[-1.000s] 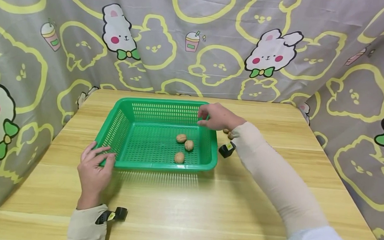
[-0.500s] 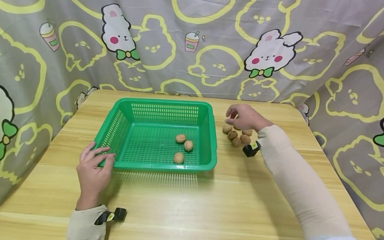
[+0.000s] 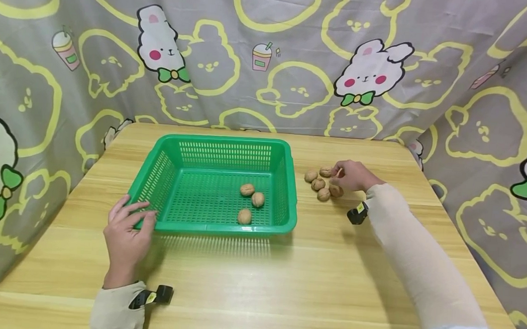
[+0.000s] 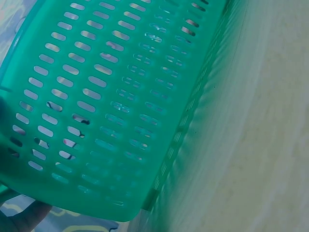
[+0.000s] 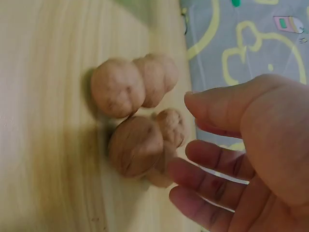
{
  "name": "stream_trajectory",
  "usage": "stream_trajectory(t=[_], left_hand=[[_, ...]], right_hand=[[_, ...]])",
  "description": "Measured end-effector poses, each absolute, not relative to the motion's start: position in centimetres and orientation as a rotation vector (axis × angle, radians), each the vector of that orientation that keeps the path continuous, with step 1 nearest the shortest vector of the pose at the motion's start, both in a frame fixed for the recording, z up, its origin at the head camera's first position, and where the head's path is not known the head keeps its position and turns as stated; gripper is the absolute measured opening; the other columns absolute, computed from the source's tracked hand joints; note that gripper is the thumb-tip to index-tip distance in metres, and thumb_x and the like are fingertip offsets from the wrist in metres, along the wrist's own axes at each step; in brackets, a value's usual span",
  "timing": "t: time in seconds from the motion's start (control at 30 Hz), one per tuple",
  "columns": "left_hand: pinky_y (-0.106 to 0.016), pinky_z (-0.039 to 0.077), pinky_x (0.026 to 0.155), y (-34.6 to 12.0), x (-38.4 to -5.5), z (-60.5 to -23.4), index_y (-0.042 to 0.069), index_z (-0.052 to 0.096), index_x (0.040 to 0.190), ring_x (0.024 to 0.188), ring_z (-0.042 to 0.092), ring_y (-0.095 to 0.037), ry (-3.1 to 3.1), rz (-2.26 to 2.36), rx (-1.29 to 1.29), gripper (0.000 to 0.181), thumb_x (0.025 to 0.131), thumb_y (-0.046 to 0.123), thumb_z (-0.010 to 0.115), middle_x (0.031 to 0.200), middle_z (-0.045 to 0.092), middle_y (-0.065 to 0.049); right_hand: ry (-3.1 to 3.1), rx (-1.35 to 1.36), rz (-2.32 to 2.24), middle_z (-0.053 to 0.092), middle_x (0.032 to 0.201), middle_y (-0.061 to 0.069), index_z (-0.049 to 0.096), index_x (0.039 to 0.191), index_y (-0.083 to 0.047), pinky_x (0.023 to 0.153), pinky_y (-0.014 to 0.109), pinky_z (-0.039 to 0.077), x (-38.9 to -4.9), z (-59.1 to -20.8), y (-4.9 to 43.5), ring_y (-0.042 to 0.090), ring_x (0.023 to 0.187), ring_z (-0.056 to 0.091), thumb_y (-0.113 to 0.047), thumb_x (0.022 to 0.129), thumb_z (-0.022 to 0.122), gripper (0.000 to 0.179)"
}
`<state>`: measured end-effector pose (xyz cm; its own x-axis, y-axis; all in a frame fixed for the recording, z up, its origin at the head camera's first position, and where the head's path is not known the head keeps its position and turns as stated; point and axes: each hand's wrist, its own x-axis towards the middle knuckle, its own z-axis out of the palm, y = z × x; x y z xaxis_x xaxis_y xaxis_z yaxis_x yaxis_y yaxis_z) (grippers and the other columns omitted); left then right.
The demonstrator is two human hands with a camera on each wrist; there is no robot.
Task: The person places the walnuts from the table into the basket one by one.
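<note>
A green plastic basket (image 3: 223, 228) with slotted walls stands on the table. My left hand (image 3: 127, 236) grips the rim at its near left corner; in the left wrist view the basket wall (image 4: 140, 183) fills much of the picture, with part of a finger (image 4: 26, 217) at the lower edge. Three walnuts (image 3: 247, 189) lie inside, toward the right end. Several more walnuts (image 3: 318, 184) sit in a cluster right of the basket. Over that cluster's right side is my right hand (image 3: 355, 176), which hides part of it. In the right wrist view its thumb and fingers are spread apart beside the walnuts (image 5: 137, 145), holding nothing.
The wooden table (image 3: 247, 289) has a patterned grey curtain (image 3: 297, 51) behind it and along both sides. A black wrist camera (image 3: 357, 214) on the right sleeve hangs close to the walnut cluster. Another wrist camera (image 3: 164, 294) is on the left sleeve.
My right hand has moved right, from over the basket's right end to the loose walnuts, uncovering much of the cluster. The left hand and the basket stay in place.
</note>
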<state>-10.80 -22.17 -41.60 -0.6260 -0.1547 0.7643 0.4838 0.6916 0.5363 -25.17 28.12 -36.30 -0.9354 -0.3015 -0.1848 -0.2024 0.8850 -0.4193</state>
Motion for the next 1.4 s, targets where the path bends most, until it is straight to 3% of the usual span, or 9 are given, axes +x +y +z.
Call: stream_trajectory(t=[0.2,0.3,0.5,0.6,0.8,1.17,1.4], left_hand=[[-0.047,0.031,0.108,-22.0,-10.7,-41.4,-0.008,0.070,0.068,0.114,0.052,-0.050,-2.038,-0.957,-0.255,0.024,0.082,0.009,0.061,0.086,0.067,-0.027],[-0.048,0.032,0.108,-21.9,-10.7,-41.3,-0.008,0.071,0.068,0.114,0.053,-0.049,-2.025,-0.963,-0.262,0.023,0.082,0.008,0.061,0.086,0.068,-0.027],[-0.048,0.032,0.107,-21.9,-10.7,-41.2,-0.007,0.071,0.068,0.113,0.053,-0.048,-2.014,-0.964,-0.265,0.023,0.081,0.008,0.061,0.085,0.068,-0.026],[-0.049,0.032,0.107,-21.9,-10.8,-41.2,-0.007,0.071,0.067,0.114,0.053,-0.049,-2.009,-0.970,-0.262,0.022,0.080,0.009,0.062,0.086,0.068,-0.026],[-0.048,0.032,0.107,-22.0,-10.8,-41.3,-0.008,0.070,0.068,0.114,0.052,-0.049,-2.032,-0.958,-0.265,0.025,0.082,0.011,0.062,0.086,0.068,-0.027],[-0.048,0.033,0.107,-21.9,-10.8,-41.3,-0.008,0.070,0.067,0.113,0.053,-0.049,-2.004,-0.975,-0.260,0.024,0.081,0.010,0.062,0.085,0.068,-0.027],[-0.048,0.034,0.106,-21.9,-10.8,-41.4,-0.007,0.071,0.066,0.113,0.054,-0.049,-2.001,-0.975,-0.250,0.023,0.080,0.010,0.063,0.084,0.068,-0.027]], right_hand=[[2.755,-0.339,-0.534,0.064,0.110,0.018,0.063,0.109,-0.004,0.086,0.048,0.048,-24.8,-36.8,28.7,0.035,0.103,0.059,-0.025,0.088,0.065,0.029],[2.703,-0.360,-0.591,0.063,0.108,0.016,0.064,0.110,-0.002,0.086,0.045,0.047,-24.8,-37.2,29.0,0.032,0.101,0.056,-0.024,0.089,0.064,0.030],[2.616,-0.534,-0.664,0.058,0.094,0.007,0.060,0.078,-0.002,0.074,0.033,0.037,-25.2,-38.1,29.3,0.022,0.084,0.050,-0.018,0.093,0.063,0.023],[2.624,-0.571,-0.619,0.058,0.091,0.004,0.058,0.074,-0.007,0.072,0.032,0.037,-25.3,-38.2,29.3,0.020,0.080,0.050,-0.018,0.092,0.062,0.022],[2.684,-0.490,-0.544,0.064,0.096,0.007,0.068,0.097,-0.007,0.079,0.038,0.045,-24.9,-38.3,29.1,0.024,0.089,0.055,-0.020,0.091,0.063,0.016],[2.725,-0.447,-0.518,0.065,0.100,0.011,0.067,0.106,-0.004,0.083,0.043,0.047,-24.8,-38.2,29.1,0.029,0.095,0.058,-0.024,0.089,0.065,0.026],[2.729,-0.338,-0.625,0.066,0.092,0.007,0.068,0.104,-0.004,0.079,0.038,0.050,-24.8,-38.0,28.6,0.024,0.090,0.059,-0.024,0.088,0.065,0.025]])
